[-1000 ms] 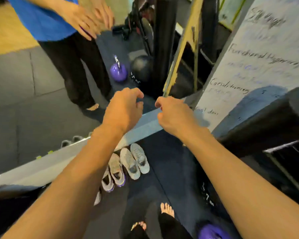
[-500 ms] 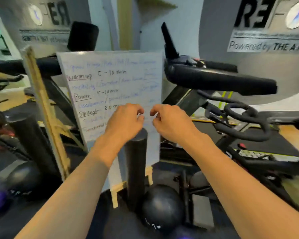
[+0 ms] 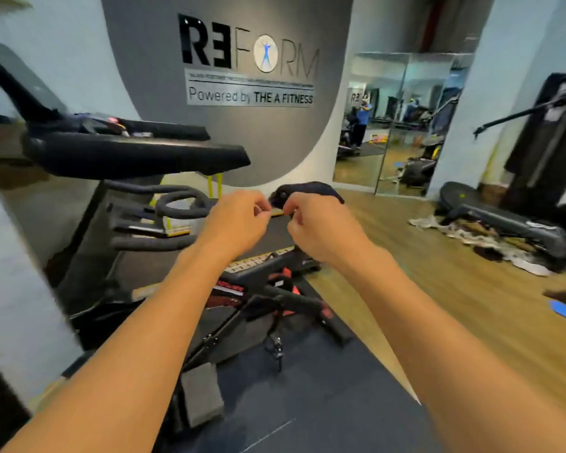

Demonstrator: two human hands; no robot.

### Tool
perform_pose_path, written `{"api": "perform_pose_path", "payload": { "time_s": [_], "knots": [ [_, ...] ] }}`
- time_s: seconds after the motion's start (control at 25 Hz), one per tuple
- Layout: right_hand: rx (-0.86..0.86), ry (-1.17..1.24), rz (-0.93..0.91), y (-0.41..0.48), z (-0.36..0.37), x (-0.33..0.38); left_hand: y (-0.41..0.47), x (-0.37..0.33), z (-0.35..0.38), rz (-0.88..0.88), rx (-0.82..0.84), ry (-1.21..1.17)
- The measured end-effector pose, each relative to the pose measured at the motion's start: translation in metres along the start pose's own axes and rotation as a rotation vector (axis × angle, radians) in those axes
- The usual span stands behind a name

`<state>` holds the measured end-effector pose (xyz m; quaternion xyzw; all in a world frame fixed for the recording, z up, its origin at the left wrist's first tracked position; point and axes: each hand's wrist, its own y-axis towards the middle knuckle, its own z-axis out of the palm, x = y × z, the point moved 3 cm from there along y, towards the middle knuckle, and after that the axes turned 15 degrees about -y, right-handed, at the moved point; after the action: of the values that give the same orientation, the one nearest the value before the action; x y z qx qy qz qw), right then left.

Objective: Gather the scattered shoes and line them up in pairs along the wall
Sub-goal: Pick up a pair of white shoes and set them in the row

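no sure shoe in sight; likeliest lot lies far right of both hands

head view: i have both hands up in the middle of the frame, close together but not touching. the left hand [image 3: 239, 223] has its fingers curled in with the thumb against the forefinger. the right hand [image 3: 322, 228] is clenched the same way. i see nothing held in either.

just beyond and to the left of them stands the exercise bike [image 3: 177, 204], on the dark mat [image 3: 307, 387]. no shoe lies there that i can make out.

the only candidate is a pale and dark heap [image 3: 490, 243] on the wooden floor [image 3: 438, 289]. it lies far and to the right, just beside the low black bench [image 3: 510, 223]. it is too blurred for me to say whether it is shoes or cloth.

if it is shoes, i judge the right hand the nearer one, though both are well apart from it. the heap runs long from far-left to near-right, along the bench. so the next move looks like a turn and a walk to the right, not a reach.

the grey wall [image 3: 249, 142] with the logo stands far ahead, behind the bike.
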<state>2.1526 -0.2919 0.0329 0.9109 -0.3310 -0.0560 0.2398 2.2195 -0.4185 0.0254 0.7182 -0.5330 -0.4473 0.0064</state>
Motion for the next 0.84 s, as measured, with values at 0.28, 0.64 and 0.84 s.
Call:
{"api": "perform_pose_path", "payload": {
  "time_s": [0.28, 0.64, 0.84],
  "knots": [
    [0.015, -0.086, 0.305, -0.023, -0.005, -0.226, 0.075, -0.108, 0.19, 0.13, 0.261, -0.118],
    [0.04, -0.226, 0.62, 0.009, -0.002, -0.457, 0.224, -0.19, 0.406, 0.337, 0.441, -0.273],
    [0.029, -0.281, 0.805, 0.021, 0.009, -0.592, 0.297, -0.238, 0.531, 0.412, 0.568, -0.354]
  ]
}}
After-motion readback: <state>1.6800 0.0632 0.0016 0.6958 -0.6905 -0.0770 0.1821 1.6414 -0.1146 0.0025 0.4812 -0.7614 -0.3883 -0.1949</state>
